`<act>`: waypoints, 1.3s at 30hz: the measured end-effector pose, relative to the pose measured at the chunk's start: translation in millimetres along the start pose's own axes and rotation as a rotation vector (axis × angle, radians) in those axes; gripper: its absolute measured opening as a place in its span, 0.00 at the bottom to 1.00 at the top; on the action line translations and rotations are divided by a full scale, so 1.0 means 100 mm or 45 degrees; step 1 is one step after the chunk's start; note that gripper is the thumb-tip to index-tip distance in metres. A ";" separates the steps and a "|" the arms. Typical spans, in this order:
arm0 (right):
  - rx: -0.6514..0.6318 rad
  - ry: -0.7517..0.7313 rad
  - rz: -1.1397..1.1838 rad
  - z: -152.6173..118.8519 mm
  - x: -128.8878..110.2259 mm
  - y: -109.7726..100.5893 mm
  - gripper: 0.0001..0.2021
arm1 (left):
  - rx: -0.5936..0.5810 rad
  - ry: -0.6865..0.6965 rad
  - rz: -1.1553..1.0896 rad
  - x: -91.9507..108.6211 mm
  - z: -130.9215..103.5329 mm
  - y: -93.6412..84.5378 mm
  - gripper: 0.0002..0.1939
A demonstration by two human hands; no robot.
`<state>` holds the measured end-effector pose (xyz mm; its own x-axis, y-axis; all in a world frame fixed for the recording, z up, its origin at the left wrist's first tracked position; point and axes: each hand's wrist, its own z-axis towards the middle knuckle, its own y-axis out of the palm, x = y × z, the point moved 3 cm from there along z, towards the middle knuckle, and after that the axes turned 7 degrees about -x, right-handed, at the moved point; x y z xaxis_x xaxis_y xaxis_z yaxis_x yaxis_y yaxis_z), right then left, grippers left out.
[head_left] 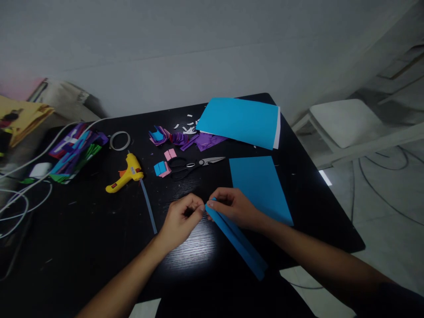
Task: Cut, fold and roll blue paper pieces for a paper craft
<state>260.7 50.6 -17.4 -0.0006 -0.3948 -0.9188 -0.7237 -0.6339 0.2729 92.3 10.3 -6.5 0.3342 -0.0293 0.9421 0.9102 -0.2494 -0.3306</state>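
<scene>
A long folded strip of blue paper (pixel 240 243) slants down toward the table's near edge. My right hand (pixel 233 206) pinches its upper end between thumb and fingers. Right beside that end, my left hand (pixel 183 217) is closed, thumb pressed against the forefinger; whether it grips anything is too small to make out. A flat blue sheet (pixel 260 185) lies under and beyond my right forearm. Scissors (pixel 195 164) with black handles rest a little past my hands, blades pointing right. Small folded blue and pink paper pieces (pixel 161 168) sit beside the handles.
On the black table (pixel 99 238), a yellow glue gun (pixel 127 173) and a tape ring (pixel 119 140) lie left. Behind are larger blue sheets (pixel 240 121), purple paper (pixel 208 140) and white scraps. Bundled coloured strips (pixel 77 150) and white cables (pixel 26 190) fill the far left.
</scene>
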 end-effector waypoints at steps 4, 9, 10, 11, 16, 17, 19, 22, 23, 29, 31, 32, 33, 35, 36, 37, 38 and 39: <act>0.022 0.003 0.009 0.00 0.01 0.02 0.14 | 0.005 -0.009 -0.016 -0.01 0.00 -0.01 0.08; -0.185 0.152 0.191 0.00 0.03 0.05 0.20 | 0.047 -0.046 -0.031 -0.02 -0.01 -0.03 0.09; -0.213 0.172 0.198 0.00 0.02 0.06 0.20 | 0.056 -0.055 -0.026 -0.02 -0.01 -0.03 0.09; -0.227 0.186 0.207 -0.01 0.02 0.06 0.21 | 0.066 -0.061 -0.022 -0.02 -0.01 -0.04 0.09; -0.210 0.212 0.220 -0.01 0.01 0.05 0.19 | 0.083 -0.071 -0.012 -0.03 -0.01 -0.05 0.09; -0.207 0.209 0.210 -0.01 0.00 0.05 0.19 | 0.071 -0.077 -0.023 -0.03 -0.01 -0.05 0.09; -0.209 0.204 0.192 -0.01 0.01 0.05 0.18 | 0.027 -0.092 -0.060 -0.05 -0.01 -0.05 0.10; -0.217 0.207 0.179 -0.01 0.02 0.06 0.18 | -0.052 -0.111 -0.126 -0.05 0.00 -0.03 0.11; -0.218 0.213 0.180 -0.01 0.03 0.06 0.18 | -0.069 -0.114 -0.143 -0.04 0.00 -0.02 0.11; -0.271 0.229 0.168 0.00 0.05 0.08 0.19 | -0.078 -0.128 -0.160 -0.02 0.00 0.01 0.14; -0.279 0.235 0.174 0.00 0.04 0.08 0.20 | -0.046 -0.142 -0.154 -0.03 -0.01 -0.01 0.14; -0.276 0.240 0.178 -0.01 0.03 0.08 0.20 | -0.019 -0.145 -0.150 -0.04 -0.01 -0.03 0.14; -0.273 0.244 0.179 -0.01 0.02 0.07 0.20 | 0.008 -0.145 -0.151 -0.05 -0.01 -0.05 0.14; -0.272 0.248 0.171 -0.01 0.01 0.07 0.20 | 0.064 -0.137 -0.161 -0.07 -0.01 -0.10 0.14; -0.273 0.247 0.163 -0.02 0.00 0.06 0.20 | 0.087 -0.131 -0.166 -0.08 -0.01 -0.12 0.14; -0.273 0.247 0.154 -0.02 -0.01 0.06 0.20 | 0.105 -0.127 -0.170 -0.08 -0.01 -0.13 0.14; -0.274 0.247 0.147 -0.02 -0.01 0.05 0.20 | 0.119 -0.124 -0.169 -0.08 -0.01 -0.15 0.14; -0.274 0.245 0.141 -0.02 -0.01 0.05 0.20 | 0.127 -0.123 -0.166 -0.08 -0.01 -0.15 0.14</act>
<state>258.9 46.5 -14.1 0.0742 -0.5755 -0.8145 -0.5638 -0.6978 0.4417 75.7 13.7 -9.1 0.2297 0.0912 0.9690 0.9655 -0.1473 -0.2150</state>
